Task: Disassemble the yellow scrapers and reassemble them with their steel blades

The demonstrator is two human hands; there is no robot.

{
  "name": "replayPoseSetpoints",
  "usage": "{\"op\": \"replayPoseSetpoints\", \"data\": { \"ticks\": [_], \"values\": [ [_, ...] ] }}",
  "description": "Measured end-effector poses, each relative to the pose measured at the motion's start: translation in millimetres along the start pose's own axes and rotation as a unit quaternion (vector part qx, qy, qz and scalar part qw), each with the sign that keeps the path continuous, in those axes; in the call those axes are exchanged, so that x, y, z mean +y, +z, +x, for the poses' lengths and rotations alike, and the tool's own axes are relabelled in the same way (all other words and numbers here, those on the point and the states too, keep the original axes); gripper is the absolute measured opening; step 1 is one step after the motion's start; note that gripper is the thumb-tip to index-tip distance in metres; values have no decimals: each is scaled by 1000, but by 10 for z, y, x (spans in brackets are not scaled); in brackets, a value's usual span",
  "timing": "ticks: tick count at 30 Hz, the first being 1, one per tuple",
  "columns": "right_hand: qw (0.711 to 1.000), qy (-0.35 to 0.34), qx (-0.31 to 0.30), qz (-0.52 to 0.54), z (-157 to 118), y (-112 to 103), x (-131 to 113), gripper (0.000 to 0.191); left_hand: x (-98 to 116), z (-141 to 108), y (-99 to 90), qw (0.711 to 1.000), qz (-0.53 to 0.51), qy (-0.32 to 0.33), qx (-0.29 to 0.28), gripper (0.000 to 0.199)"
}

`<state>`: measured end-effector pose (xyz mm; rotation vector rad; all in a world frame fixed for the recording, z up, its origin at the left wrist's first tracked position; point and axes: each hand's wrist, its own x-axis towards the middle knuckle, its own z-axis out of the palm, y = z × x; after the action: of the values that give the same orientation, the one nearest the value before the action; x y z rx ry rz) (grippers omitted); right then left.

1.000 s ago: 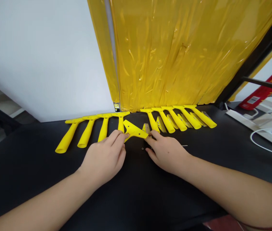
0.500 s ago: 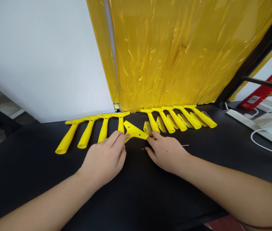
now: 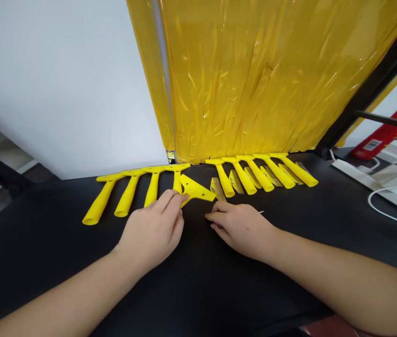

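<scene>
My left hand [image 3: 156, 224] is closed around the handle of a yellow plastic scraper [image 3: 198, 191], tilted with its wide, holed head towards the right. Just right of that head, my right hand [image 3: 242, 227] is low over the black table, its thumb and fingertips drawn together. Whatever lies between those fingertips is hidden. A thin pale rod [image 3: 261, 212] shows a short end behind the right hand. Beyond the fingers stands a metal blade piece with a yellow part [image 3: 218, 188].
Several yellow handles [image 3: 99, 203] lie in a row at the back left. Several more handles [image 3: 244, 175] line the back right, with blade pieces between them. A white power strip [image 3: 370, 180] with a cable and a red package [image 3: 388, 131] are at the right. Yellow film [image 3: 237, 84] hangs behind.
My right hand has left the scraper's right corner, moving slightly down and towards me. Its fingertips now cover the spot where a small ring-shaped piece lay. My left hand has barely moved.
</scene>
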<state>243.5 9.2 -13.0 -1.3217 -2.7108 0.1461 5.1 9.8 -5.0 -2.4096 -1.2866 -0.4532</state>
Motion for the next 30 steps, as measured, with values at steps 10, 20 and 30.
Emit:
{"op": "replayPoseSetpoints", "data": {
  "ticks": [10,20,30],
  "values": [
    [999,18,10,-42,100,-12,114,16,-61,25,5,999,-25,-32,-16,32],
    [983,138,79,-95,413,-29,314,24,-59,7,-19,983,-136,-83,-91,49],
    [978,190,85,-23,173,-133,467,28,-149,168,-31,932,-314,-128,-124,38]
  ]
}}
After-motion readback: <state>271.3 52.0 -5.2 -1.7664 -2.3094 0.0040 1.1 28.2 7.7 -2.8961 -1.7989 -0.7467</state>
